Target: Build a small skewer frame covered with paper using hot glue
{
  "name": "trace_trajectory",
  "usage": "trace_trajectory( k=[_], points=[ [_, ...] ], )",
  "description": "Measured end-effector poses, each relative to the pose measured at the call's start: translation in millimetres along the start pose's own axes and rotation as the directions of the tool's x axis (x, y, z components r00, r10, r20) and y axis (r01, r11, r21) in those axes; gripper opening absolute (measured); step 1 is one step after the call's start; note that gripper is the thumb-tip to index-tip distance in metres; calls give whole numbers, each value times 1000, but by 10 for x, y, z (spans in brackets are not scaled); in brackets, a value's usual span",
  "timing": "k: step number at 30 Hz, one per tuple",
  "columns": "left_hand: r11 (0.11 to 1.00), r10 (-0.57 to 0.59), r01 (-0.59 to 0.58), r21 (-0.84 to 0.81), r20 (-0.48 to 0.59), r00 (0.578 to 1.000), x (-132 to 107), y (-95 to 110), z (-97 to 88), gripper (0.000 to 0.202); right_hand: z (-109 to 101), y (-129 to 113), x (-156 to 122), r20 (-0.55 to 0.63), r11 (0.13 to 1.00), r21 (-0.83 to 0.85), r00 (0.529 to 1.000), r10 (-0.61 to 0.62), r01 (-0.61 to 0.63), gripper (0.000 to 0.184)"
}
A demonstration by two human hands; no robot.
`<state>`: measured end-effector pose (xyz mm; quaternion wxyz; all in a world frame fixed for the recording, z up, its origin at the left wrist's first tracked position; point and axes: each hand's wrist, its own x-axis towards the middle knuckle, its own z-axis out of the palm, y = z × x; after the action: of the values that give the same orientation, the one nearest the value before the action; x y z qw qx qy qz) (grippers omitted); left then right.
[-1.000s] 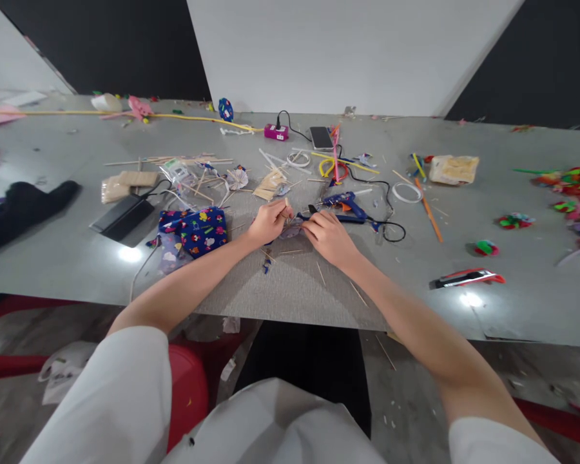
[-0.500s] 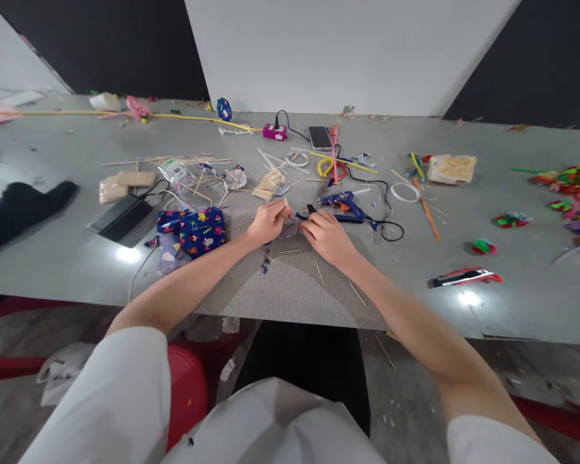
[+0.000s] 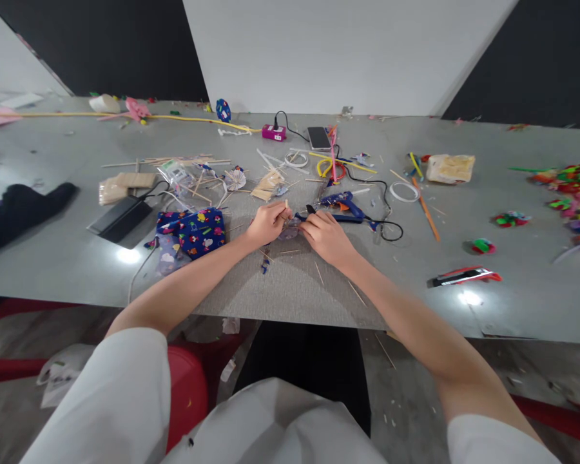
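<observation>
My left hand (image 3: 265, 223) and my right hand (image 3: 325, 235) meet over the middle of the grey table (image 3: 290, 283). Both are closed in a pinch around a small pale paper piece (image 3: 290, 228) with a thin wooden stick (image 3: 287, 205) poking up from it. A blue glue gun (image 3: 347, 203) lies just beyond my right hand, its black cord curling to the right. A blue patterned fabric piece (image 3: 196, 231) rests to the left of my left hand.
Loose sticks and a small paper umbrella (image 3: 235, 179) lie behind the hands. A phone (image 3: 318, 137) and a pink power strip (image 3: 275, 132) sit at the back. A red box cutter (image 3: 466, 276) lies at right, a black tablet (image 3: 120, 218) at left, colourful pieces (image 3: 575, 193) far right.
</observation>
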<state>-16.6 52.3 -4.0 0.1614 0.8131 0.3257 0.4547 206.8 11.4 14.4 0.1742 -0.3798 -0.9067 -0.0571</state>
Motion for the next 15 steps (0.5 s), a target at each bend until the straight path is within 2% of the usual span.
trace_trajectory(
  k=[6, 15],
  points=[
    [1000, 8, -8, -4, -9, 1000, -8, -22, 10, 39, -1, -27, 1, -5, 1000, -6, 1000, 7, -7, 38],
    [1000, 8, -7, 12, -32, 999, -19, -67, 24, 45, -106, -34, -38, -23, 997, 46, 997, 70, -69, 24]
  ],
)
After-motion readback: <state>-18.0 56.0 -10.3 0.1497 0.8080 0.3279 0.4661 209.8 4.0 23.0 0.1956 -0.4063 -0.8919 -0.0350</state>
